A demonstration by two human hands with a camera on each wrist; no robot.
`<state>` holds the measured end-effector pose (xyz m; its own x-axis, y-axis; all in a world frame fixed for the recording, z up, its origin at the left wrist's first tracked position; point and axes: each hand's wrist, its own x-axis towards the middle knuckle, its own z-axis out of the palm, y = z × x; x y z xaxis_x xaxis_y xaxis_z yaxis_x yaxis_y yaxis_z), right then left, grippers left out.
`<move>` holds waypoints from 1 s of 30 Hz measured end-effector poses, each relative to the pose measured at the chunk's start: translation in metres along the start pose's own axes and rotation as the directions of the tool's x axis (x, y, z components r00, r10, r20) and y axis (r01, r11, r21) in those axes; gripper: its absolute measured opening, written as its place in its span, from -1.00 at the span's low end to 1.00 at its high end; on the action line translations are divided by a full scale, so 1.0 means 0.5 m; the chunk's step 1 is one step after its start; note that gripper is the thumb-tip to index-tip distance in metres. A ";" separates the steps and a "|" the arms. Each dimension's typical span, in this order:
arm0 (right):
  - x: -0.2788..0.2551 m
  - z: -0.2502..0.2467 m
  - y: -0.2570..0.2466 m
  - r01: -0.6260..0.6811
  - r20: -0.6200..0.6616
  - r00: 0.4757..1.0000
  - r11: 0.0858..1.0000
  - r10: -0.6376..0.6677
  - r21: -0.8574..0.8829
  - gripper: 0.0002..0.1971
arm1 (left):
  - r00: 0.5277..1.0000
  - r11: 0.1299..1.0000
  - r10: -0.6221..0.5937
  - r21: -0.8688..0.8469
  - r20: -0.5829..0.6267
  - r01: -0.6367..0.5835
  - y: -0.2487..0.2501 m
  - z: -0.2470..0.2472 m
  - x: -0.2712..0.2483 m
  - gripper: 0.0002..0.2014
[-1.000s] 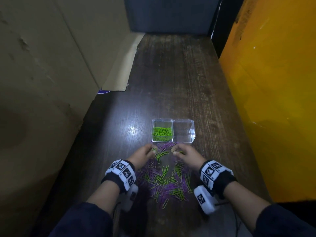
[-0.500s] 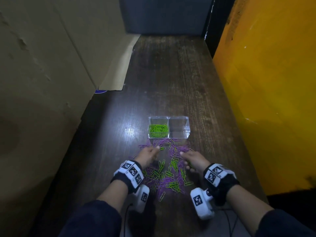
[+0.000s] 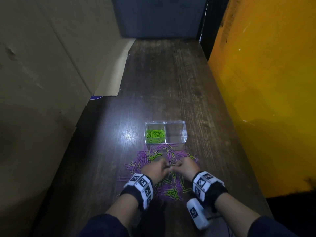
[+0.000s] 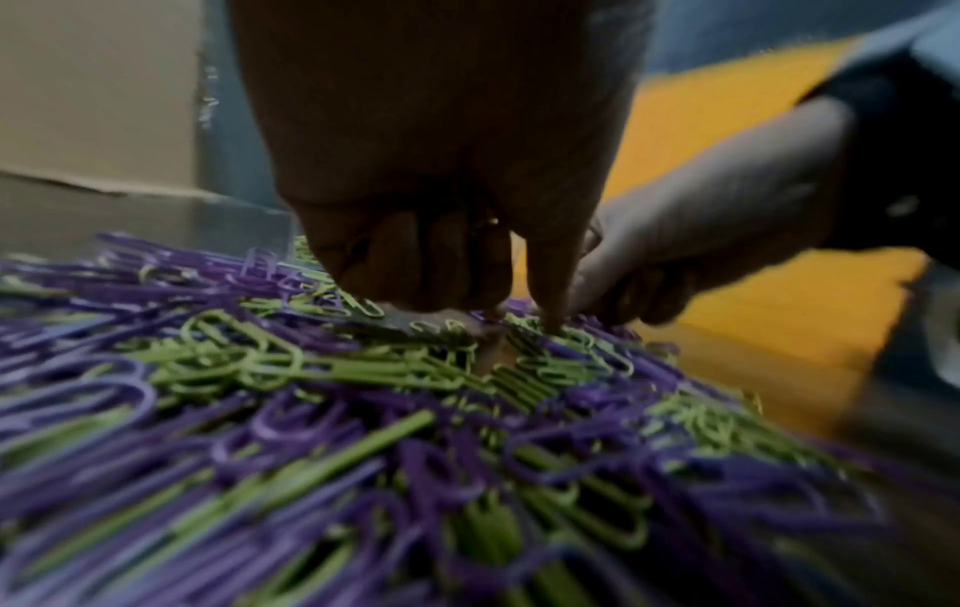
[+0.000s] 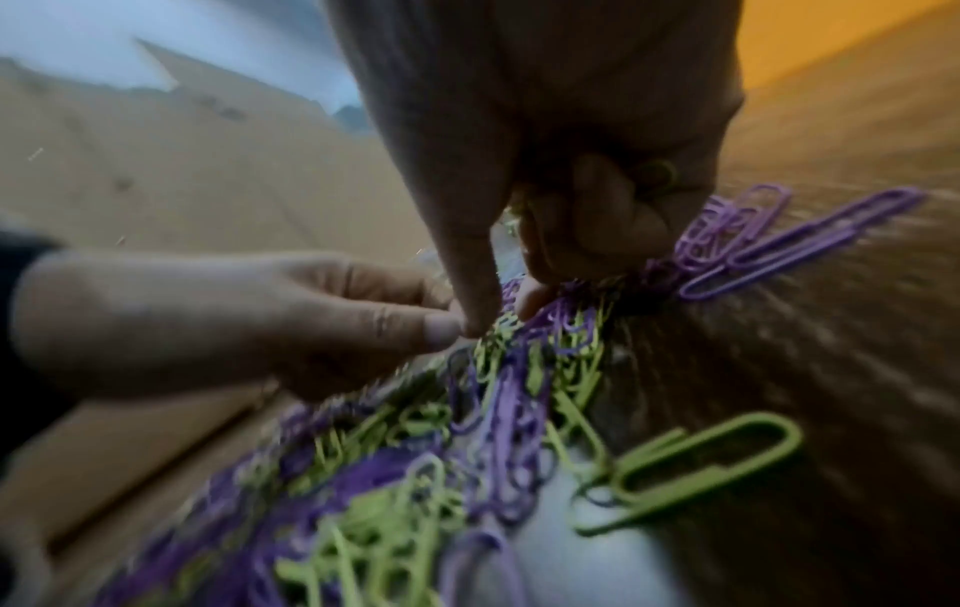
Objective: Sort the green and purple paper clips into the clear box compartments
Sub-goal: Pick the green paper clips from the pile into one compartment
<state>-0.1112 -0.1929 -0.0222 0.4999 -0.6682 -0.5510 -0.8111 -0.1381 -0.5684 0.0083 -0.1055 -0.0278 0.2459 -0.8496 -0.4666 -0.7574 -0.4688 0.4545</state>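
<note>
Picking at the middle of the pile, the left hand (image 3: 154, 169) and right hand (image 3: 185, 166) work close together, thumbs nearly touching, fingers curled down onto the mixed paper clips (image 3: 172, 189). Whether either hand actually pinches a clip cannot be told; the wrist views are blurred. Beyond the pile stands the clear box (image 3: 184, 132). Its left compartment holds green clips (image 3: 155, 135); the right compartment looks empty. Judged progress: partial. Many green clips and apparently all purple clips (image 3: 142, 156) remain on the table (image 3: 171, 82).
</note>
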 end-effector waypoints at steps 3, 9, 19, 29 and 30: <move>-0.007 0.009 -0.010 0.029 -0.046 0.998 0.971 -0.041 -0.236 -0.64 | 0.998 0.978 -0.001 0.207 -0.062 0.013 0.010 0.005 -0.006 -0.69; -0.014 -0.004 -0.003 0.040 -0.053 0.997 0.956 -0.057 -0.292 -0.69 | 0.998 0.981 -0.046 0.185 -0.033 0.052 -0.014 -0.011 -0.011 -0.76; -0.048 -0.004 -0.016 0.035 -0.124 0.986 0.857 -0.115 -0.515 -0.56 | 0.998 0.901 -0.051 0.429 -0.036 0.062 0.035 -0.021 -0.017 -0.45; -0.038 0.017 -0.034 0.135 -0.040 0.978 0.765 -0.206 -0.630 -0.70 | 0.998 0.928 0.005 0.373 0.066 -0.029 0.018 -0.030 -0.012 -0.69; -0.035 0.018 -0.035 0.168 -0.022 0.970 0.735 -0.241 -0.657 -0.69 | 0.998 0.941 0.014 0.336 0.061 -0.034 0.014 -0.031 -0.011 -0.69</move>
<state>-0.1030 -0.1722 -0.0083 0.6736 -0.6312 -0.3845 -0.7120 -0.6936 -0.1089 0.0110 -0.1080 -0.0101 0.1979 -0.8399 -0.5054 -0.9243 -0.3315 0.1890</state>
